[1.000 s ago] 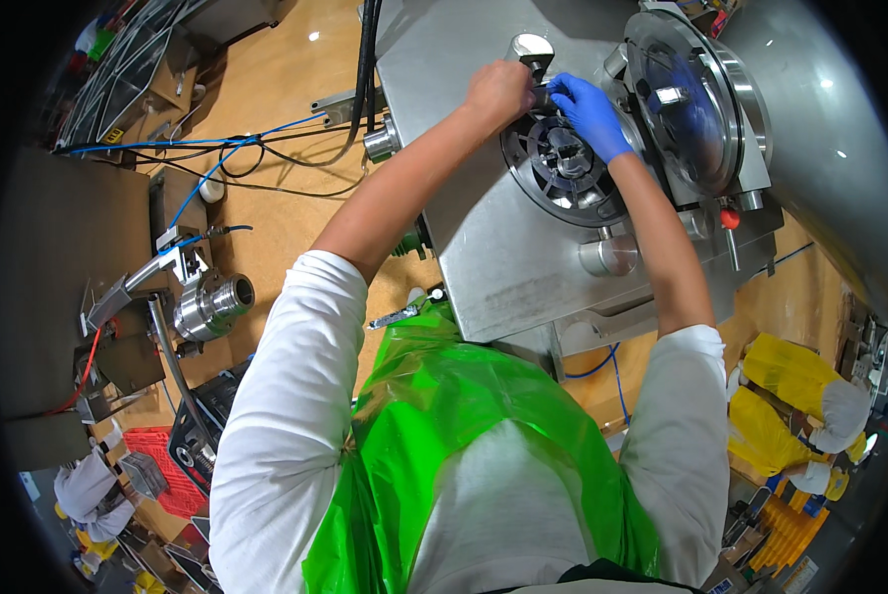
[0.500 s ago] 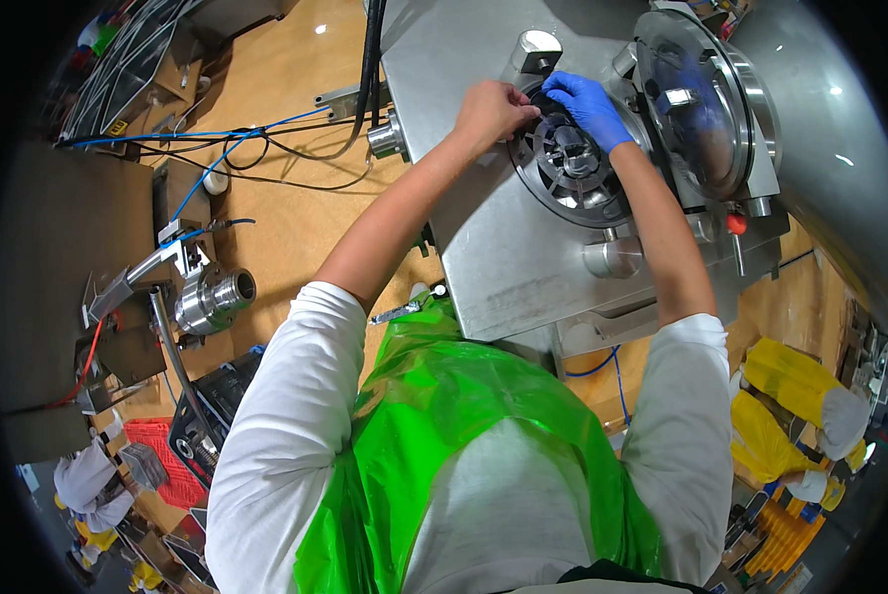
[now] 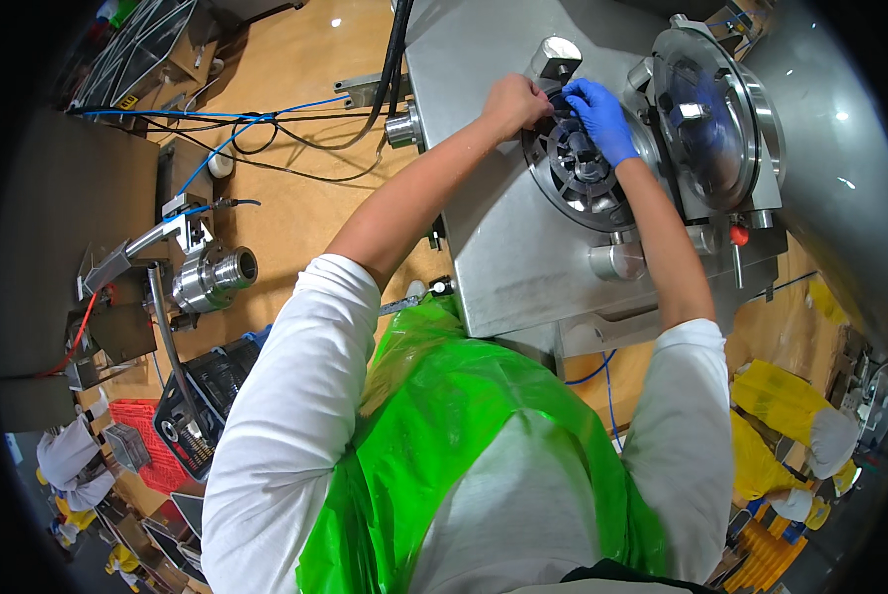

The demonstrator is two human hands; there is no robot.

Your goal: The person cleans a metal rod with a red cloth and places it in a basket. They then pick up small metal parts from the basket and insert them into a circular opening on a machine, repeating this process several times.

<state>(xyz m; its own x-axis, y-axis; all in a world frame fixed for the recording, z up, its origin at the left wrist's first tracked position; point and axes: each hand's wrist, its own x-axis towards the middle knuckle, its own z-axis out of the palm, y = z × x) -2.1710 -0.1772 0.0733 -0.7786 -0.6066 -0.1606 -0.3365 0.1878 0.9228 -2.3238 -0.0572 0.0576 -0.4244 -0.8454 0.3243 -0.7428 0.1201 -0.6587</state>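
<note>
A round metal housing [image 3: 571, 210] with a slotted, spoked rotor [image 3: 585, 166] inside sits in the steel machine top [image 3: 493, 238]. At its far-left rim, my bare left hand [image 3: 515, 106] is closed, thumb and fingers pinched together over the edge. Beside it, my right hand [image 3: 602, 121] wears a blue glove and reaches over the far side of the rotor with fingers curled down. The two hands' fingertips are close together. Whatever they pinch is too small or hidden to make out. To the right, a thick round cover [image 3: 703, 117] stands swung away from the housing.
Steel knobs [image 3: 617, 260] [image 3: 556, 57] flank the housing. A red-tipped lever [image 3: 739, 236] hangs below the cover. Black cables [image 3: 396, 59] run past the machine's left edge. Left stand a metal pipe fitting [image 3: 216, 280] and an open tool case [image 3: 201, 401]. People in yellow aprons [image 3: 781, 401] work at right.
The view has shifted slightly, so the machine sits a little farther right. Both hands stay at the rotor's far edge, with the gloved fingers now more curled downward.
</note>
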